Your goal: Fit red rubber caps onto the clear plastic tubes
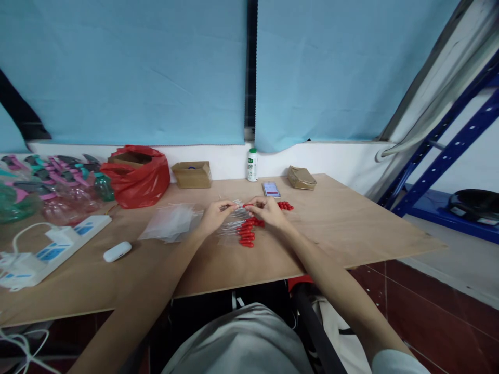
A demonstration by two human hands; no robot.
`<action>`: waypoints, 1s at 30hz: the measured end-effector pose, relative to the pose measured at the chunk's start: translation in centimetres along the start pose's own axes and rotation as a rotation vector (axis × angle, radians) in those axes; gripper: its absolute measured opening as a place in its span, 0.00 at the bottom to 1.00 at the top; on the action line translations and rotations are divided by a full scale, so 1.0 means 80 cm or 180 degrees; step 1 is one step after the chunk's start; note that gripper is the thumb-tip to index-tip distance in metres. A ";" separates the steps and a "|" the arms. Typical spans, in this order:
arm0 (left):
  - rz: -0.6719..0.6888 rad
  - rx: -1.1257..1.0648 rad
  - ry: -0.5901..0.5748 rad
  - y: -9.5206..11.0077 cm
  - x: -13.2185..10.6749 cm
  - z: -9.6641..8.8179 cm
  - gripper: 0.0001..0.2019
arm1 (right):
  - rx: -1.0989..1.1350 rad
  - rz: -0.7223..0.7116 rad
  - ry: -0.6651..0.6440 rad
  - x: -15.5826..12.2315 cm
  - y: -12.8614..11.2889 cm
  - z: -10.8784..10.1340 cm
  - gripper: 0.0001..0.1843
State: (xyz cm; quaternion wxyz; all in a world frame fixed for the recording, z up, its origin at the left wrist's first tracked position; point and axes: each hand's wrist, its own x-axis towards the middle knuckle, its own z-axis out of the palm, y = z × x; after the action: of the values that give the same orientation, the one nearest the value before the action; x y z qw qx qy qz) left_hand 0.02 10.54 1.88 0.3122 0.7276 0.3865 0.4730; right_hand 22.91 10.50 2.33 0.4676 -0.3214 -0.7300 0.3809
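My left hand (215, 215) and my right hand (270, 211) face each other over the table, both with pinched fingers. Between them stretches a small tool with a thin metal shaft and a red handle; my left fingertips are at its metal end, my right ones at the red part. Its exact kind is too small to tell. Just below lies a row of similar red-handled tools (246, 235), their thin shafts pointing left. More red handle ends (286, 205) show beyond my right hand. Left of my left hand is a stack of clear plastic bags (168, 222).
On the wooden table (335, 228) are a white power strip (72, 243), a white earbud case (117, 252), a red plastic bag (146, 182), spray bottles (58, 200), two cardboard boxes (194, 177), a white bottle (252, 167) and a phone (271, 189). A blue shelf (440, 143) stands right.
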 end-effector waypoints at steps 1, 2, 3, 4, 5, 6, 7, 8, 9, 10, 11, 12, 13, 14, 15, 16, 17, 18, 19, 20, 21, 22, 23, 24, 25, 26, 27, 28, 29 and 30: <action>-0.0019 -0.0022 -0.0024 -0.002 0.000 0.000 0.20 | -0.0016 -0.0023 0.0000 -0.001 0.000 0.000 0.19; -0.0030 -0.0027 -0.0040 -0.004 -0.001 0.001 0.19 | -0.0031 -0.0048 -0.0003 -0.002 -0.001 0.000 0.19; -0.0043 -0.0030 -0.0048 -0.005 -0.001 0.001 0.19 | -0.0043 -0.0072 -0.0010 -0.002 -0.002 0.000 0.19; -0.0058 -0.0038 -0.0061 -0.005 -0.002 0.001 0.19 | -0.0049 -0.0089 -0.0021 -0.003 -0.003 0.000 0.18; -0.0067 -0.0050 -0.0074 -0.005 -0.003 0.001 0.18 | -0.0049 -0.0094 -0.0032 -0.004 -0.005 0.001 0.19; -0.0072 -0.0065 -0.0087 -0.004 -0.003 0.001 0.18 | -0.0039 -0.0087 -0.0040 -0.004 -0.006 0.001 0.19; -0.0070 -0.0083 -0.0093 -0.002 -0.004 0.001 0.18 | -0.0025 -0.0073 -0.0048 -0.005 -0.007 0.001 0.19; -0.0061 -0.0101 -0.0102 0.000 -0.005 0.001 0.17 | -0.0010 -0.0053 -0.0059 -0.005 -0.008 0.002 0.19; -0.0049 -0.0114 -0.0118 0.002 -0.005 0.001 0.17 | 0.0009 -0.0036 -0.0067 -0.005 -0.009 0.002 0.19; -0.0040 -0.0117 -0.0130 0.004 -0.006 0.001 0.17 | 0.0029 -0.0027 -0.0072 -0.005 -0.009 0.002 0.19; -0.0030 -0.0112 -0.0141 0.006 -0.006 0.000 0.17 | 0.0048 -0.0026 -0.0076 -0.005 -0.010 0.003 0.19; -0.0018 -0.0099 -0.0166 0.007 -0.007 0.000 0.18 | 0.0066 -0.0024 -0.0078 -0.005 -0.010 0.003 0.19; 0.0000 -0.0087 -0.0202 0.008 -0.007 0.000 0.18 | 0.0083 -0.0016 -0.0080 -0.005 -0.010 0.003 0.19; 0.0018 -0.0090 -0.0231 0.008 -0.007 0.001 0.18 | 0.0101 -0.0007 -0.0080 -0.006 -0.011 0.004 0.19; 0.0034 -0.0107 -0.0254 0.008 -0.007 0.001 0.19 | 0.0121 0.0003 -0.0082 -0.006 -0.011 0.004 0.20; 0.0045 -0.0136 -0.0263 0.008 -0.007 0.001 0.19 | 0.0146 0.0012 -0.0083 -0.006 -0.012 0.005 0.20; 0.0048 -0.0164 -0.0254 0.007 -0.007 0.002 0.19 | 0.0168 0.0015 -0.0075 -0.006 -0.013 0.005 0.20; 0.0042 -0.0182 -0.0227 0.006 -0.007 0.002 0.19 | 0.0182 0.0009 -0.0063 -0.006 -0.015 0.005 0.20; 0.0024 -0.0184 -0.0197 0.004 -0.007 0.002 0.19 | 0.0185 -0.0001 -0.0053 -0.006 -0.016 0.006 0.20; -0.0002 -0.0174 -0.0175 0.003 -0.006 0.002 0.18 | 0.0180 -0.0010 -0.0047 -0.006 -0.016 0.006 0.19; -0.0030 -0.0162 -0.0164 0.002 -0.006 0.002 0.18 | 0.0165 -0.0014 -0.0051 -0.006 -0.017 0.006 0.19; -0.0048 -0.0160 -0.0159 0.000 -0.006 0.001 0.18 | 0.0141 -0.0012 -0.0069 -0.006 -0.017 0.006 0.19; -0.0054 -0.0162 -0.0172 0.000 -0.005 0.001 0.18 | 0.0111 -0.0005 -0.0097 -0.005 -0.017 0.005 0.19; -0.0048 -0.0165 -0.0187 -0.001 -0.005 0.001 0.18 | 0.0073 0.0004 -0.0127 -0.005 -0.016 0.004 0.18; -0.0037 -0.0162 -0.0195 -0.001 -0.005 0.001 0.17 | 0.0025 0.0008 -0.0151 -0.005 -0.015 0.003 0.18; -0.0022 -0.0150 -0.0190 -0.001 -0.004 0.001 0.17 | -0.0033 -0.0001 -0.0162 -0.004 -0.014 0.003 0.18; -0.0007 -0.0127 -0.0177 0.000 -0.004 0.001 0.17 | -0.0095 -0.0024 -0.0167 -0.004 -0.013 0.002 0.18; 0.0006 -0.0097 -0.0153 0.001 -0.004 0.000 0.16 | -0.0154 -0.0058 -0.0164 -0.004 -0.012 0.001 0.18; 0.0024 -0.0067 -0.0129 0.003 -0.005 0.000 0.16 | -0.0208 -0.0093 -0.0163 -0.004 -0.011 0.001 0.17; 0.0048 -0.0038 -0.0118 0.005 -0.005 0.000 0.16 | -0.0252 -0.0119 -0.0167 -0.003 -0.010 0.000 0.17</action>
State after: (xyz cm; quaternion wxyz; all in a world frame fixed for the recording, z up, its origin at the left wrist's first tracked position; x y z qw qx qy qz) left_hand 0.00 10.01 2.01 0.3201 0.7372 0.3723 0.4641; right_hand 22.89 9.84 2.92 0.4423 -0.3159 -0.7624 0.3512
